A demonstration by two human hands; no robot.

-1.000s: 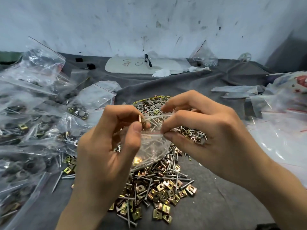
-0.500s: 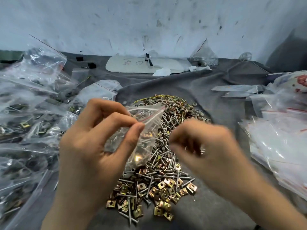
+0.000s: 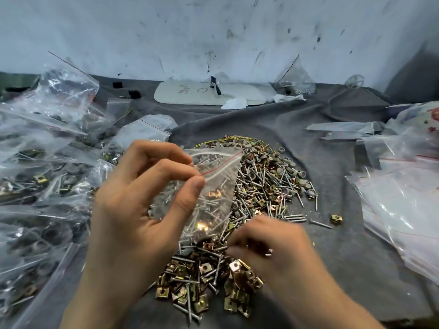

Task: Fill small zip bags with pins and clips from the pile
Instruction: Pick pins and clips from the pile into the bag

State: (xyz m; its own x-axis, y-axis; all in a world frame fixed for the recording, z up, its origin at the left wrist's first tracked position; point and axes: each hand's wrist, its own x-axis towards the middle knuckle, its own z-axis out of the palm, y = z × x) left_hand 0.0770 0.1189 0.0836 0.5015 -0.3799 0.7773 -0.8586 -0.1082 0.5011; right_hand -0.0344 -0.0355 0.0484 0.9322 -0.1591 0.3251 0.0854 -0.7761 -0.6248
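The grip of the left hand [image 3: 142, 210] pinches the red-lined mouth of a small zip bag [image 3: 213, 188], which hangs below and right of that grip over the pile of screws and clips [image 3: 268, 186], where the blurred right hand [image 3: 273, 243] reaches down, its grip impossible to tell.

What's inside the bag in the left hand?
Through the clear bag, pins and a brass-coloured clip show. The left hand covers part of it, so the count is hidden.
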